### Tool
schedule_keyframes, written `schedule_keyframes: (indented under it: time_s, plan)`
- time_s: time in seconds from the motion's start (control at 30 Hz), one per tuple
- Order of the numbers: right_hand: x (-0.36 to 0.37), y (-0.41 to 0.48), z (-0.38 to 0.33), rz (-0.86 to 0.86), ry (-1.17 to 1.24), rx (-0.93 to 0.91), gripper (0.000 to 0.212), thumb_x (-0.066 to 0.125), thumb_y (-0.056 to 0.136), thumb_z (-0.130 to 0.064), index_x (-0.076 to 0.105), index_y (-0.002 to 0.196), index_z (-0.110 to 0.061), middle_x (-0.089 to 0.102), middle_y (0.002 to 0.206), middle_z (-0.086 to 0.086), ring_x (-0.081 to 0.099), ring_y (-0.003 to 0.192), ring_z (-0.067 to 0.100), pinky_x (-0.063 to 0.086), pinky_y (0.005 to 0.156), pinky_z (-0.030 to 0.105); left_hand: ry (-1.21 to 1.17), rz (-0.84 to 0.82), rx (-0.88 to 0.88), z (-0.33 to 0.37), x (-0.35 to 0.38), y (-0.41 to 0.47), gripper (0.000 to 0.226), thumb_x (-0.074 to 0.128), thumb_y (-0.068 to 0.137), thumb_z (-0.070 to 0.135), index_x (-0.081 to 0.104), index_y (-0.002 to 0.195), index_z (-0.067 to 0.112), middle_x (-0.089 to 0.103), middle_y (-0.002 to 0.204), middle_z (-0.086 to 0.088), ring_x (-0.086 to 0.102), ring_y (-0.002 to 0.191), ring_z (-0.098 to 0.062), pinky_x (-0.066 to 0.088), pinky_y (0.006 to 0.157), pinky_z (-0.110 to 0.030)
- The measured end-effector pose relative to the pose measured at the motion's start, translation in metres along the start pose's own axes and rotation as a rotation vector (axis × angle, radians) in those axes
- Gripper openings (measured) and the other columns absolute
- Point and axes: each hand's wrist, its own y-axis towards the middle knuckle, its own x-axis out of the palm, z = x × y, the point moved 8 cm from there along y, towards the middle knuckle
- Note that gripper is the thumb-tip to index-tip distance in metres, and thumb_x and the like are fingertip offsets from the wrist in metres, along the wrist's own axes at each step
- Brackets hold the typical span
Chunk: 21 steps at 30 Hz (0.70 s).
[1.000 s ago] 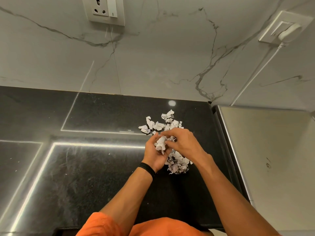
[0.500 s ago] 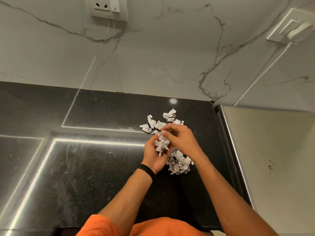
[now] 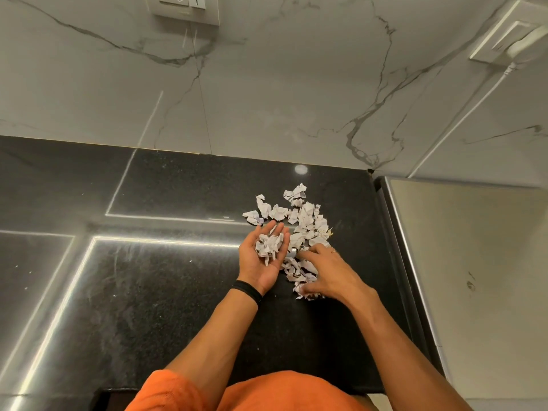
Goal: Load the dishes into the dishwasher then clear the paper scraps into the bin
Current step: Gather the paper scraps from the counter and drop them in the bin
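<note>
Crumpled white paper scraps [image 3: 308, 221] lie in a loose pile on the black stone counter [image 3: 178, 292], near its right end. My left hand [image 3: 258, 271] is turned palm up beside the pile and cups a small bunch of scraps [image 3: 268, 246] in its relaxed fingers. My right hand [image 3: 332, 277] lies palm down over the near part of the pile, fingers spread and touching the scraps under it. No dishes, dishwasher or bin are in view.
A steel-grey appliance top [image 3: 474, 262] adjoins the counter on the right. The marble wall behind carries a socket plate [image 3: 185, 4] at top and a plugged-in white plug [image 3: 516, 43] with its cable at top right. My orange shirt fills the bottom edge.
My right hand has left my left palm and dropped onto the near scraps on the counter. My left hand has opened flatter with its bunch of scraps.
</note>
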Motion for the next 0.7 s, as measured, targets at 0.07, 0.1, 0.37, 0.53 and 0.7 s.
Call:
schedule_keyframes:
  time_s: [0.07, 0.1, 0.37, 0.53, 0.7]
  plan:
    - [0.001, -0.001, -0.004, 0.064, -0.001, -0.025, 0.066, 0.080, 0.083, -0.036, 0.051, 0.142, -0.036, 0.047, 0.135, -0.008, 0.046, 0.127, 0.015, 0.046, 0.103, 0.035, 0.012, 0.004, 0.009, -0.001, -0.002, 0.000, 0.042, 0.060, 0.097, 0.022, 0.061, 0.133, -0.001, 0.065, 0.132, -0.021, 0.067, 0.118, -0.034, 0.048, 0.109, -0.045]
    - [-0.001, -0.002, -0.005, 0.100, -0.007, -0.044, 0.056, 0.077, 0.088, -0.032, 0.055, 0.139, -0.034, 0.051, 0.132, -0.007, 0.050, 0.125, 0.016, 0.047, 0.101, 0.034, 0.023, 0.005, 0.013, -0.001, -0.002, 0.000, 0.042, 0.059, 0.098, 0.022, 0.061, 0.132, -0.001, 0.065, 0.132, -0.021, 0.067, 0.117, -0.034, 0.048, 0.109, -0.045]
    - [-0.042, -0.011, 0.009, 0.336, 0.400, 0.081, 0.037, 0.075, 0.092, -0.026, 0.069, 0.128, -0.028, 0.066, 0.129, -0.006, 0.062, 0.115, 0.011, 0.047, 0.094, 0.024, 0.120, 0.034, 0.020, -0.002, 0.001, 0.003, 0.044, 0.058, 0.099, 0.026, 0.060, 0.133, 0.000, 0.065, 0.132, -0.021, 0.060, 0.127, -0.035, 0.045, 0.112, -0.045]
    - [-0.079, -0.010, -0.005, 0.486, 0.629, 0.006, 0.037, 0.078, 0.088, -0.033, 0.070, 0.124, -0.030, 0.068, 0.104, -0.017, 0.061, 0.088, -0.008, 0.042, 0.075, 0.008, 0.171, 0.023, 0.015, -0.006, 0.006, 0.003, 0.038, 0.057, 0.099, 0.028, 0.063, 0.126, 0.001, 0.069, 0.125, -0.020, 0.064, 0.122, -0.032, 0.045, 0.112, -0.045]
    - [-0.079, 0.003, -0.036, 0.405, 0.753, -0.105, 0.033, 0.077, 0.089, -0.031, 0.072, 0.121, -0.029, 0.070, 0.107, -0.019, 0.062, 0.100, -0.010, 0.047, 0.082, 0.009, 0.209, -0.028, -0.008, -0.015, 0.013, -0.002, 0.044, 0.051, 0.102, 0.032, 0.060, 0.135, 0.006, 0.065, 0.134, -0.019, 0.061, 0.127, -0.030, 0.041, 0.115, -0.046]
